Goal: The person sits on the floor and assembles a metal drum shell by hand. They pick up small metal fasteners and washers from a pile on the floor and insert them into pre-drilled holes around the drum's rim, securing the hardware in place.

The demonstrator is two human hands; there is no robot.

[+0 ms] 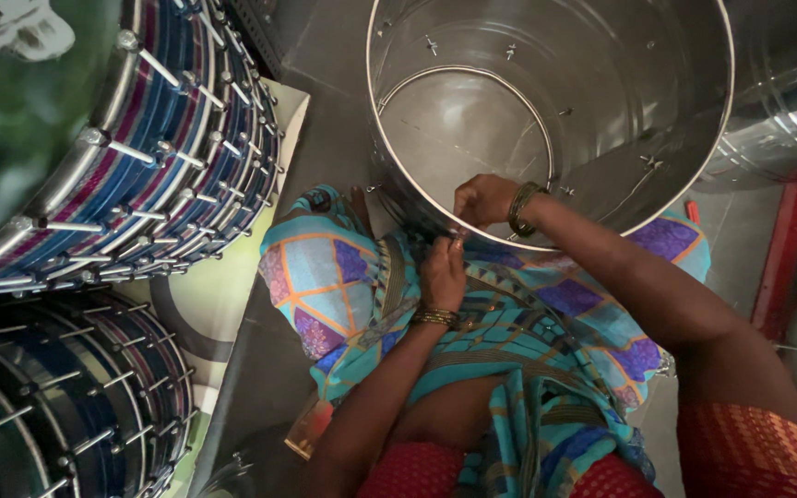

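Both hands' fingers [455, 242] pinch the steel drum shell's [601, 120] near rim.

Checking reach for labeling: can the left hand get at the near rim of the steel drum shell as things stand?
Probably yes. The left hand is already just outside the steel drum shell's near rim, beside the right hand, with nothing between it and the rim.

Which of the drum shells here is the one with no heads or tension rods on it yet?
The bare steel shell at both hands, open-topped; the stacked drums on the left carry rods.
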